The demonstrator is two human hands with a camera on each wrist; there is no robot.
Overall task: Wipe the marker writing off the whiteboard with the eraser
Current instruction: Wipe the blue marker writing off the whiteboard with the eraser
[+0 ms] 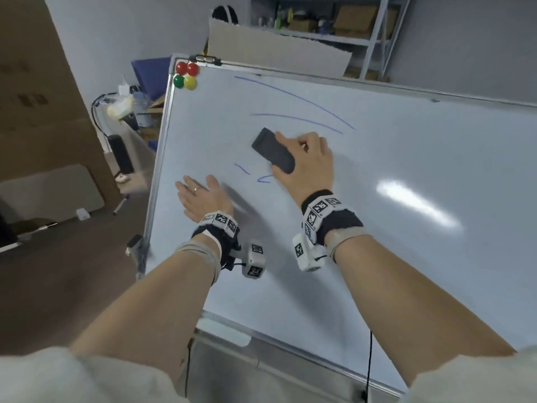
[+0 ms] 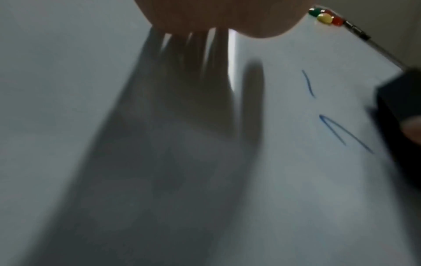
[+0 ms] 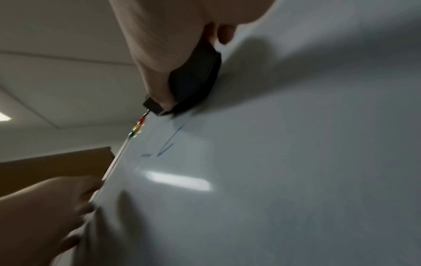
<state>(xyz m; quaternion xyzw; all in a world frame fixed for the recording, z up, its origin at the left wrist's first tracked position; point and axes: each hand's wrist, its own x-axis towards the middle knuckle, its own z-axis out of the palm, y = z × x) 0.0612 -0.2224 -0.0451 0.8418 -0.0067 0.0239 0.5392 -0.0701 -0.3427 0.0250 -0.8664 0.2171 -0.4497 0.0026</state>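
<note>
My right hand (image 1: 305,158) grips a dark grey eraser (image 1: 271,149) and holds it flat against the whiteboard (image 1: 377,199). In the right wrist view the eraser (image 3: 196,81) lies pressed on the board under my thumb. Two long blue marker lines (image 1: 296,119) run above the eraser. Two short blue strokes (image 1: 242,169) sit just below it, and the left wrist view shows these strokes (image 2: 335,131) too. My left hand (image 1: 200,196) lies flat with straight fingers on the board near its left edge.
Several round magnets (image 1: 186,75) in red, green and yellow cluster at the board's top left corner. A marker tray (image 1: 261,362) runs along the bottom edge. Big cardboard boxes (image 1: 43,97) stand to the left, metal shelving (image 1: 334,21) behind.
</note>
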